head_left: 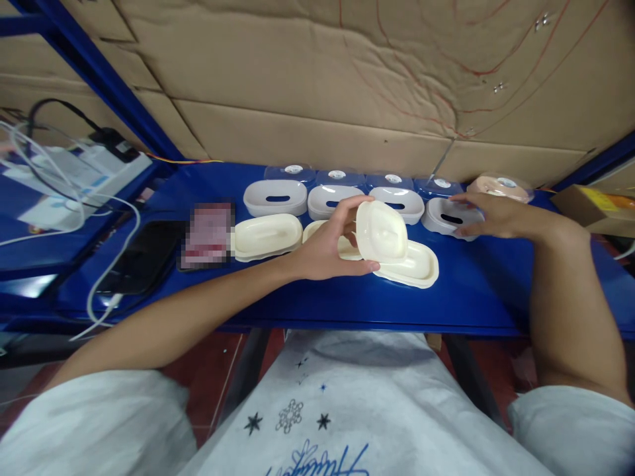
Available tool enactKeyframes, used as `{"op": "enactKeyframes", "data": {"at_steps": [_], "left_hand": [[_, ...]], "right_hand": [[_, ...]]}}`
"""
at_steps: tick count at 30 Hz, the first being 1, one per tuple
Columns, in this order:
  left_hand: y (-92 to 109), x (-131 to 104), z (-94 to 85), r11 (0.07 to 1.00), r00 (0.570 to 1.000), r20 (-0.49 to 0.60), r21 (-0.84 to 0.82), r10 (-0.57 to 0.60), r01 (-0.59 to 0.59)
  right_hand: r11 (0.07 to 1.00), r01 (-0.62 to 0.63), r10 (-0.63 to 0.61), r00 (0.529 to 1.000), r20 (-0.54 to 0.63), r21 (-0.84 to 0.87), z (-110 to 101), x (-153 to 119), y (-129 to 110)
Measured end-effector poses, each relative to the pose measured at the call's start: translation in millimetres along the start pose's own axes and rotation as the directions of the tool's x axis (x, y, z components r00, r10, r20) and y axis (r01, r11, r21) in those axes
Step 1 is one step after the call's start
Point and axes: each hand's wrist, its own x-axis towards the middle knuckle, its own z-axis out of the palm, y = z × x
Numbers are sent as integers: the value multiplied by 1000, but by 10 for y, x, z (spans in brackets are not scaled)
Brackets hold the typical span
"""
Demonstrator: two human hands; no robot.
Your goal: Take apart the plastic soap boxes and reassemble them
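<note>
My left hand [335,241] grips a cream tray [381,231] between thumb and fingers, tilted above the shelf. Below it lies another cream tray [414,266], partly covered. A third cream tray [268,236] is at the left, and one more is largely hidden behind my left hand. My right hand [496,215] has its fingers around the right end of a grey oval holder [441,217] with a dark slot. Three similar holders stand in the same row: one at the left [275,198], one in the middle [325,201] and one behind the held tray [409,203].
Clear lids [337,177] line the back of the blue shelf [317,307], with a pinkish packaged item [499,187] at right. A cardboard box [598,208] stands far right. At left are a blurred pink item [208,235], a black phone [143,254], white cables and a power strip [84,185].
</note>
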Motion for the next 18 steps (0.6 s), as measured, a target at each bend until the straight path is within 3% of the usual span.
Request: {"op": "enactKeyframes", "data": {"at_steps": [3,5,9,14,18], "left_hand": [[7,0,-5,1000,1000,4,-11,6,-6],[11,1,-5,1000,1000,1,-15,13,-13],[9,7,5,1000,1000,-2,-23,15,-15],[2,9,16,999,1000,17,-53,-4,5],[-8,10,14,996,1000,30,-93,0,3]], "right_hand": [[991,136,-134,985,-108,10,5,-18,-132],[958,277,-259,947,-188,77,-5,-71,-303],[838,483,-432,872,-230,256,62,-220,-742],[769,611,-557,785,-273,189,318,-307,-1162],[720,667,-595,736,-325,191,435,-283,-1277]]}}
